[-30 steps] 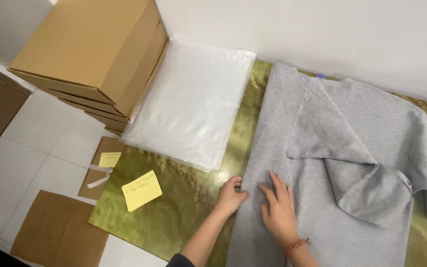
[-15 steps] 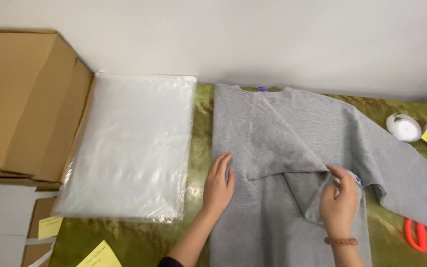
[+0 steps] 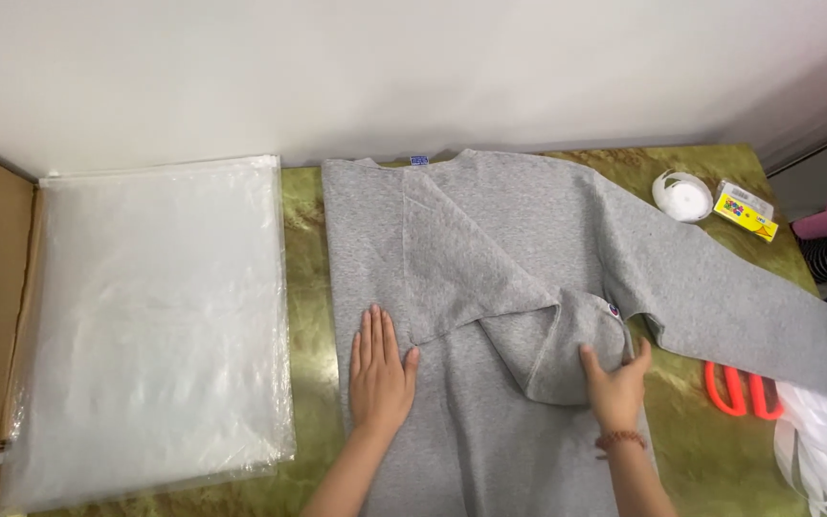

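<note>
The gray sweater (image 3: 490,287) lies flat on the tabletop (image 3: 303,287). The left hand (image 3: 380,369) is open and presses it still. The right hand (image 3: 614,383) pinches the folded sleeve (image 3: 557,354).

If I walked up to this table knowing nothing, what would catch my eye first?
The grey sweatshirt spread flat across the middle of the green table, one sleeve folded over its body. The left hand presses flat on it, while the right hand pinches the folded sleeve's cuff. A stack of clear plastic bags lies to the left, and orange-handled scissors to the right.
</note>
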